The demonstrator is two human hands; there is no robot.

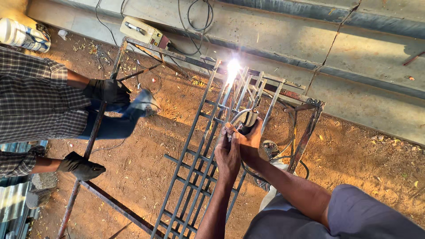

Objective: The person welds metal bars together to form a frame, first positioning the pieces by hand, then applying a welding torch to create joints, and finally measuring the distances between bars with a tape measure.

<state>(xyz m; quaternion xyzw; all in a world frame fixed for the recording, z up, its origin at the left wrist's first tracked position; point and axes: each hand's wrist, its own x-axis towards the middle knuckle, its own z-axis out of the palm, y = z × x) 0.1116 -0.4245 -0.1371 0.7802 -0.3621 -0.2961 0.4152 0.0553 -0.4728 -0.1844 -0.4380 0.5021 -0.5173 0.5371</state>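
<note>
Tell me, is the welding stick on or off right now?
On. A bright white arc flares where the rod meets the metal grille, lighting the bars. Both bare hands, left hand and right hand, hold the welding holder.

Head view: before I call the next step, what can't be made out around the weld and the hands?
- Weld point on the metal grille: washed out by the arc glare; rod tip and joint unreadable.
- Electrode holder: its grip is hidden inside the left hand and right hand.
- Co-worker's gloved hands on the steel frame: the body is cut off by the left edge.
- Welding machine: controls too small.
</note>
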